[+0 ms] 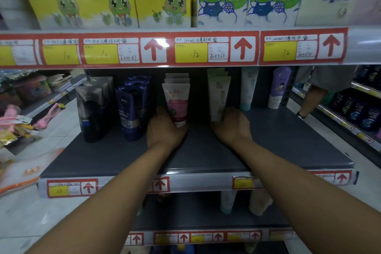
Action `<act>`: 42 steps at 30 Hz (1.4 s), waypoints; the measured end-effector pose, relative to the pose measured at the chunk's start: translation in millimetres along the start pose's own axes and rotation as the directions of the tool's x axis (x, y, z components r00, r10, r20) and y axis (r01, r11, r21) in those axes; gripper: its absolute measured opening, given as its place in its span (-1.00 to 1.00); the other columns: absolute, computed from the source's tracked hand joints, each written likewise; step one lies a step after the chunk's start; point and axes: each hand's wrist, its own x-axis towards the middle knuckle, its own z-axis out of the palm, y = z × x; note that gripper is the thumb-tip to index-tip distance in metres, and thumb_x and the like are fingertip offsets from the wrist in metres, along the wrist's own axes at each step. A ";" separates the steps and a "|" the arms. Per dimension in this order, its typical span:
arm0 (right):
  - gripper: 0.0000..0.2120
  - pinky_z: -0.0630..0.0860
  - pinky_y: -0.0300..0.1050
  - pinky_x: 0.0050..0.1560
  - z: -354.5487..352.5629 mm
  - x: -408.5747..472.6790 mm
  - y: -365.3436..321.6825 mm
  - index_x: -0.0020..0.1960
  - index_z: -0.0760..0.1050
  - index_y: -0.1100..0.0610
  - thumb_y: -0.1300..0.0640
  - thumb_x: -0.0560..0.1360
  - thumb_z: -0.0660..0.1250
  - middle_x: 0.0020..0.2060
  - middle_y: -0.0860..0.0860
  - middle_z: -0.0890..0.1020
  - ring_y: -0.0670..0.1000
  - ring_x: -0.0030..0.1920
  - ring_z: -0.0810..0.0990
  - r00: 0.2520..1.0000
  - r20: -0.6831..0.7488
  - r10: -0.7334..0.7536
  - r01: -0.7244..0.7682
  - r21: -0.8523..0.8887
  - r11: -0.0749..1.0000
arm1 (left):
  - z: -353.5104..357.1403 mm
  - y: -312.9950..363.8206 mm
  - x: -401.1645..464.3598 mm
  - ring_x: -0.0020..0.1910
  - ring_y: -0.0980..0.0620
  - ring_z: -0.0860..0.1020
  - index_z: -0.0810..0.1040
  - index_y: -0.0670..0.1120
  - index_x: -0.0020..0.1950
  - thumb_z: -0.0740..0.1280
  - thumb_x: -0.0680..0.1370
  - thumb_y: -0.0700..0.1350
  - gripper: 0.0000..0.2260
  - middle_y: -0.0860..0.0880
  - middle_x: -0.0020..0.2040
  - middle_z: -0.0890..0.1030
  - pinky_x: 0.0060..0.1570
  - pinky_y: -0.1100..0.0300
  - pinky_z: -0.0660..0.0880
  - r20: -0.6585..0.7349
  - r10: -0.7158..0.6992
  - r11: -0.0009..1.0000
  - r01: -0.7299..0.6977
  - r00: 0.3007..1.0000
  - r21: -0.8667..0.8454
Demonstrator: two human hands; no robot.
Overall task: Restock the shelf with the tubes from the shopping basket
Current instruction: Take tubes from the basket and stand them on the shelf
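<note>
A: Where are your hands now?

B: Both are deep on the shelf [288, 146]. Your left hand [165, 128] holds the foot of the pink tube [177, 105], the front one of its row. The fingers curl around the cap end, and the tube stands upright on the shelf.

A: And the right one?

B: Your right hand [232, 126] is at the bottom of the green tube [219, 99]. The fingers bend around its lower part, but the back of the hand hides most of them, so how firm the hold is I cannot tell.

A: How much of the work is done?

B: I judge a good part. The grey tubes [91, 111] and the blue tubes [132, 111] stand in rows at the left. Behind the pink tube there are more of the same kind. To the right stand one teal tube [248, 88] and one purple tube [279, 88], each alone at the back.

A: So what is left?

B: The front half of the shelf is bare, and the right rows are very short, so there is room for more. The basket is not in view, so I cannot say how many tubes wait in it. First, I think, you need to let go of these two once they stand steady.
</note>
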 end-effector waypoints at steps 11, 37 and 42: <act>-0.49 0.49 0.04 0.21 -30.7 -52.3 -2.5 0.33 0.42 0.19 -0.12 0.52 0.35 0.22 0.17 0.49 0.22 0.27 0.44 0.992 0.108 -0.065 0.084 -0.180 0.980 | -31.1 7.0 -39.1 0.23 -0.19 0.56 0.50 -0.11 0.32 0.51 0.45 0.08 -0.48 -0.15 0.26 0.56 0.20 -0.05 0.57 0.145 0.076 0.987 -0.095 0.987 0.128; -0.67 0.54 0.05 0.13 -101.2 -209.9 0.6 0.21 0.48 0.12 -0.05 0.54 0.32 0.11 0.09 0.54 0.11 0.20 0.47 0.981 0.049 -0.185 0.192 -0.225 0.955 | -103.4 31.3 -195.0 0.28 -0.04 0.53 0.45 -0.03 0.43 0.44 0.54 -0.03 -0.53 -0.02 0.33 0.54 0.01 0.16 0.44 0.145 0.197 0.965 -0.218 0.970 0.143; -0.69 0.60 0.09 0.09 -92.3 -232.8 12.5 0.15 0.51 0.10 -0.06 0.51 0.36 0.07 0.06 0.56 0.09 0.15 0.52 0.983 0.052 -0.176 0.183 -0.200 0.963 | -95.1 23.9 -216.7 0.18 0.02 0.54 0.48 -0.01 0.37 0.42 0.55 -0.01 -0.60 0.03 0.24 0.57 -0.10 0.16 0.43 0.154 0.201 0.964 -0.224 0.967 0.143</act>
